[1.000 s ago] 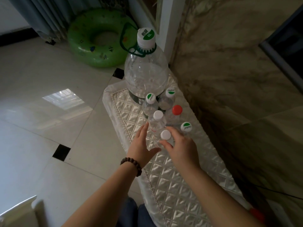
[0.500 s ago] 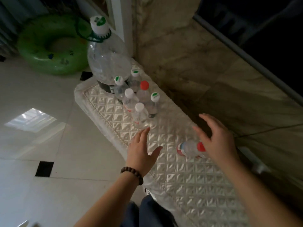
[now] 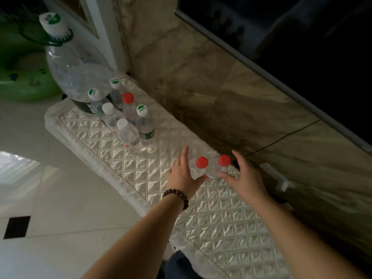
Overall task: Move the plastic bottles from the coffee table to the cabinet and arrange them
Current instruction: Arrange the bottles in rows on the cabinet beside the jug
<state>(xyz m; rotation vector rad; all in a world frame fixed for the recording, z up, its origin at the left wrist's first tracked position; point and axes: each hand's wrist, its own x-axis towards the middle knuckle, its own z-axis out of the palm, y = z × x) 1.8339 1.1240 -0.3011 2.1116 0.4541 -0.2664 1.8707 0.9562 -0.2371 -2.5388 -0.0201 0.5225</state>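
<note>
Two small clear bottles with red caps, a left one and a right one, stand side by side on the cabinet's quilted silver cover. My left hand touches the left one with straight fingers, thumb under its side. My right hand is spread by the right one, thumb against it. Farther along the cover, several small capped bottles stand grouped in front of a large clear jug with a white cap.
A marble wall runs along the cabinet's right side, with a dark TV screen above it. A white fitting and a thin cable sit on the wall near my right hand. A green swim ring lies on the tiled floor at left.
The view swung right along the cabinet. Both hands left the grouped bottles and closed in on two red-capped bottles, which now stand upright; half a second ago one lay on its side.
</note>
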